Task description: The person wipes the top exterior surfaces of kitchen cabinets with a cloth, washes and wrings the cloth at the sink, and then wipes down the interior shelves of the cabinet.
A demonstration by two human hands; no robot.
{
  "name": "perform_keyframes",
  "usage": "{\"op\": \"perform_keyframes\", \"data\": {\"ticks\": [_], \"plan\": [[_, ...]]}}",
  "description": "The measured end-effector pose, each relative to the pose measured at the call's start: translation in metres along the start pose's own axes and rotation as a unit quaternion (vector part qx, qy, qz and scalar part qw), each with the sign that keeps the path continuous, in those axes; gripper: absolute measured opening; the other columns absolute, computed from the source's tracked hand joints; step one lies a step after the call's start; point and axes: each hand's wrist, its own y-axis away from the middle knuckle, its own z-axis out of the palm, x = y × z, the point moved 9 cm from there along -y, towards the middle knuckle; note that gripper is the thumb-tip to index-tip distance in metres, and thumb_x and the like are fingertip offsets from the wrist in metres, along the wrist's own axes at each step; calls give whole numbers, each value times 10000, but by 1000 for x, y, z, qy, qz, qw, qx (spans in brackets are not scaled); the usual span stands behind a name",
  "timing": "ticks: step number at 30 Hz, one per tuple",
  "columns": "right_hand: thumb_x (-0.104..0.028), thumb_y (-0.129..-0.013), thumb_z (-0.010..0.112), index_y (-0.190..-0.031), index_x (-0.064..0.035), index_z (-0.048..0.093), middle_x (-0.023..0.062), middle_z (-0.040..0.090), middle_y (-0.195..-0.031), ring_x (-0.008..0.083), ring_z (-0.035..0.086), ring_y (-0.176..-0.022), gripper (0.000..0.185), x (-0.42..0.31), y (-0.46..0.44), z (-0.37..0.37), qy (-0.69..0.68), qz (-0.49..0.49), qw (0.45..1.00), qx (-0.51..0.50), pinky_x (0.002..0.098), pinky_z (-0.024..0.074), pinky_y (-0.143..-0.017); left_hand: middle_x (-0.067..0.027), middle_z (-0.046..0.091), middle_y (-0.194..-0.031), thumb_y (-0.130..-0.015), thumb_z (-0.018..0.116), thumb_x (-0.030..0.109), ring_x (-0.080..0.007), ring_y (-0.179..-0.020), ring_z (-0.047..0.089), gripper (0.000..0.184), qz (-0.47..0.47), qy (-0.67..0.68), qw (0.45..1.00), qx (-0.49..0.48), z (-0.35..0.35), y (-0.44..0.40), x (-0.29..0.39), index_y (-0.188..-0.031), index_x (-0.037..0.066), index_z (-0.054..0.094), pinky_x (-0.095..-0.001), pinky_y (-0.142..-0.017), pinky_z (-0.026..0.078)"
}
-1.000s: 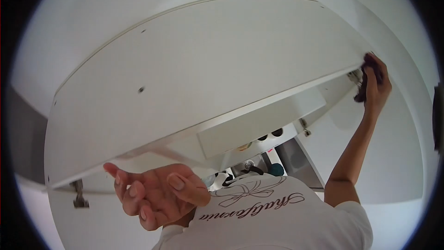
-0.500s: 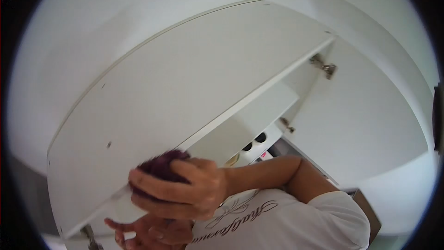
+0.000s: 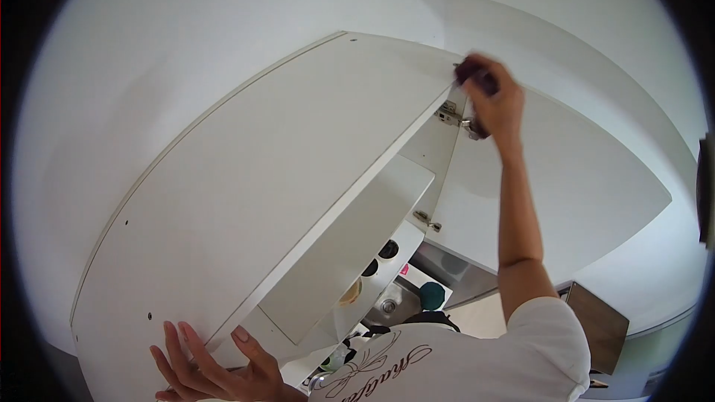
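Note:
My right hand [image 3: 499, 104], on a raised arm, is closed around a dark purple cloth [image 3: 469, 71], bunched up and slightly blurred. It presses the cloth near the far right corner of the white cabinet top [image 3: 283, 156], beside a metal hinge [image 3: 449, 113]. At the lower left, my left hand [image 3: 216, 368] has its fingers spread at the cabinet's front edge, thumb on one side and fingers over the panel. Nothing is held in it. The white cabinet door [image 3: 551, 186] stands swung out below my right arm.
Inside the cabinet is a white shelf [image 3: 350, 246]. Below lie a metal sink [image 3: 391, 304], a dark green round item [image 3: 432, 295] and a pan-like item with dark round holes nearby. A brown panel [image 3: 596, 324] stands at the lower right. A white wall rises behind.
My right hand has carried the purple cloth from the near left edge to the far right corner. My left hand has come up to the cabinet's front edge. The view has shifted.

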Motion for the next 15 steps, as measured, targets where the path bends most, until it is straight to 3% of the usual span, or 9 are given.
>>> {"op": "perform_keyframes", "data": {"ticks": [1, 2, 4, 6, 8, 10, 12, 14, 15], "plan": [[-67, -706, 643, -1028, -80, 598, 72, 646, -887, 157, 623, -784, 325, 10, -19, -11, -39, 52, 998, 25, 279, 484, -736, -20, 545, -1165, -841, 495, 384, -251, -1202, 405, 386, -4, -1, 1000, 4, 0, 0, -1, -1176, 193, 514, -502, -1083, 42], [-70, -708, 631, -1033, -76, 590, 61, 642, -888, 139, 605, -776, 327, 4, -40, -20, -113, 14, 992, 56, 270, 482, -728, -17, 549, -1156, -843, 487, 389, -242, -1200, 406, 375, -7, 8, 1000, 6, 0, 1, -2, -1160, 192, 527, -504, -1083, 44], [-92, -708, 620, -1006, -65, 597, 54, 630, -866, 131, 583, -766, 300, -9, -80, -1, -135, -8, 987, -88, 254, 475, -720, -14, 553, -1147, -846, 480, 394, -234, -1198, 408, 367, -11, 16, 1000, 11, 0, 3, -5, -1144, 190, 540, -505, -1083, 45], [-122, -710, 611, -972, -57, 605, 48, 616, -852, 126, 563, -740, 270, -15, -88, 51, -110, 25, 936, -332, 241, 466, -704, 3, 567, -1118, -836, 496, 395, -229, -1175, 430, 365, -11, 3, 1000, 11, 2, 4, -7, -1134, 190, 548, -504, -1084, 56], [-215, -713, 609, -954, -79, 613, 42, 606, -881, 150, 547, -806, 277, 7, -80, 107, 43, -79, 874, -478, 277, 441, -746, -19, 573, -1070, -822, 534, 376, -250, -1134, 455, 307, -28, 22, 999, 24, -4, 1, -5, -1054, 180, 583, -517, -1080, 99], [-257, -696, 620, -970, -88, 605, 57, 604, -883, 178, 541, -844, 322, 33, -83, 146, 5, -3, 868, -497, 300, 432, -775, -41, 579, -1023, -808, 572, 357, -272, -1093, 480, 254, -50, 39, 997, 37, -2, 0, -6, -973, 170, 619, -531, -1076, 142], [-247, -706, 622, -969, -84, 600, 62, 612, -896, 187, 552, -849, 311, 46, -96, 180, 6, -22, 871, -491, 308, 435, -780, 35, 597, -954, -770, 557, 462, -234, -1111, 446, 310, -89, 89, 990, 60, -1, 4, -16, -962, 227, 619, -521, -1078, -43], [-237, -715, 625, -968, -80, 595, 68, 619, -909, 196, 563, -853, 299, 59, -112, 212, 3, -38, 874, -485, 316, 438, -785, 30, 595, -958, -774, 559, 449, -233, -1109, 449, 296, -87, 78, 991, 58, 0, 3, -16, -956, 223, 619, -521, -1080, -18], [-254, -714, 626, -974, -80, 595, 89, 623, -921, 223, 575, -857, 314, 72, -122, 227, 114, -82, 868, -476, 337, 448, -773, 25, 592, -962, -778, 562, 435, -232, -1107, 452, 282, -84, 71, 992, 58, 0, 3, -15, -950, 219, 619, -521, -1083, 6]]}}
